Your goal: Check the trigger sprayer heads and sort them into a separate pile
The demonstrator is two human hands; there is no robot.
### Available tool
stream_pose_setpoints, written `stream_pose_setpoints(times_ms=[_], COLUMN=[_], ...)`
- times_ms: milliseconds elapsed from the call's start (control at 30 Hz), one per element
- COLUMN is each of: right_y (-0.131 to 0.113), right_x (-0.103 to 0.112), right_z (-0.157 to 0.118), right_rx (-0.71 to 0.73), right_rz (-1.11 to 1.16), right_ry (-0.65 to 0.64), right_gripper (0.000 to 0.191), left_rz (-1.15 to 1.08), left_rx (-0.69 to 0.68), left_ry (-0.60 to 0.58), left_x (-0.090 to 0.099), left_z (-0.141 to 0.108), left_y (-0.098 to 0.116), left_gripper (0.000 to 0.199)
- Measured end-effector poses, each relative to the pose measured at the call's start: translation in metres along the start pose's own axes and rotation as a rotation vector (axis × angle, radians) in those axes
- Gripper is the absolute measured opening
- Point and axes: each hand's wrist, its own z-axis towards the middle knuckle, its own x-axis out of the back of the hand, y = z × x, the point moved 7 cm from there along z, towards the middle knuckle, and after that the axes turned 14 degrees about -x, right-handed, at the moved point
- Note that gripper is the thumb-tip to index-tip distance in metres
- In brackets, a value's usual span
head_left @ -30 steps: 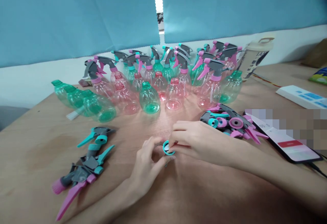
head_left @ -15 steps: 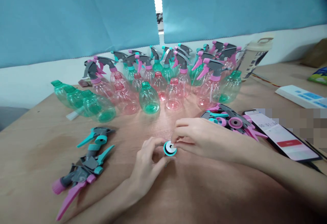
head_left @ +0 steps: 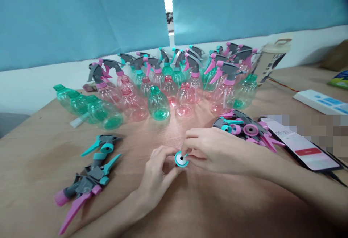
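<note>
A loose heap of grey, teal and pink plastic trigger heads (head_left: 89, 174) lies at the left on the wooden table (head_left: 40, 147). The left hand (head_left: 157, 174) and right hand (head_left: 214, 149) both pinch a small round teal plastic cap (head_left: 181, 158), just above the table centre

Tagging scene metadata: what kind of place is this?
Probably a small manual assembly workstation: rows of spray bottles on a wooden table, loose trigger heads in piles, and a phone showing a timer.
</note>
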Motion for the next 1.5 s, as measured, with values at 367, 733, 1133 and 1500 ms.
stream_pose_setpoints(times_ms=[367, 733, 1133, 1500], right_y=[-0.004, -0.008, -0.015, -0.02], right_x=[0.001, -0.002, -0.009, -0.011], right_z=[-0.001, -0.002, -0.006, -0.006], right_rx=[-0.012, -0.026, -0.057, 0.004], right_rz=[-0.114, -0.108, -0.282, -0.177], right_ry=[0.04, -0.021, -0.018, -0.007], right_gripper=[0.013, 0.011, 0.008, 0.011], left_rz=[0.072, 0.117, 0.144, 0.158], left_rx=[-0.144, -0.165, -0.224, -0.252], left_ry=[0.016, -0.004, 0.043, 0.049], left_x=[0.003, 0.002, 0.002, 0.003], left_z=[0.005, 0.005, 0.003, 0.003], left_y=[0.012, 0.014, 0.015, 0.017], left_gripper=[0.018, 0.015, 0.018, 0.017])
